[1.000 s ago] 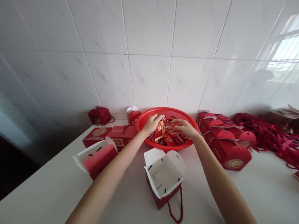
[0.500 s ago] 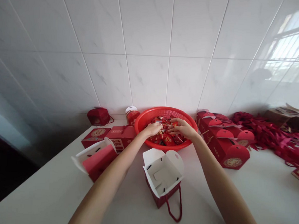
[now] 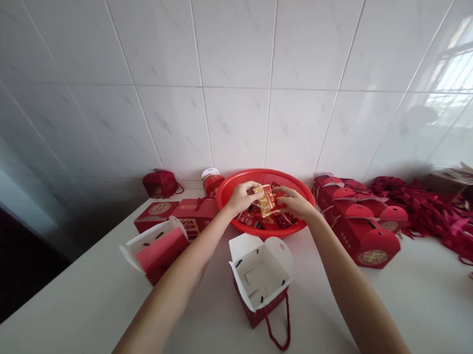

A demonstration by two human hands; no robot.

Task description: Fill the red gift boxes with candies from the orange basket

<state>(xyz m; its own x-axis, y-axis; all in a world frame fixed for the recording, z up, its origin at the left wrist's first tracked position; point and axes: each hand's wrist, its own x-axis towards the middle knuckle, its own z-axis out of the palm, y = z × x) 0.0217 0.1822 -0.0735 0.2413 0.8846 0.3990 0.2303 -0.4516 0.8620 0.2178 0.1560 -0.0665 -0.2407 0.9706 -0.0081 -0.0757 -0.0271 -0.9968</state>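
Over the red plastic basket point(image 3: 240, 224), my left hand point(image 3: 241, 197) pinches a yellow and red wrapped snack packet point(image 3: 266, 201) by its upper left side. Just to the right, my right hand point(image 3: 296, 204) has bent fingers at a small red packet point(image 3: 278, 196), thumb and index on either side of it. Several red wrapped sweets point(image 3: 248, 218) lie below in the basket. In front of the basket stands an open box point(image 3: 261, 278), red outside and white inside, its flaps up and a red cord handle hanging at its right.
Another open box point(image 3: 157, 249) lies by my left forearm, with closed red boxes point(image 3: 155, 215) behind it. Red gift boxes point(image 3: 371, 245) stand in rows at right, beside a heap of dark red ribbons point(image 3: 429, 208). A tiled wall point(image 3: 231, 124) bounds the table's back.
My left hand has lifted the yellow packet up from the sweets. My right hand's fingers have drawn in around a red packet. The view has shifted slightly.
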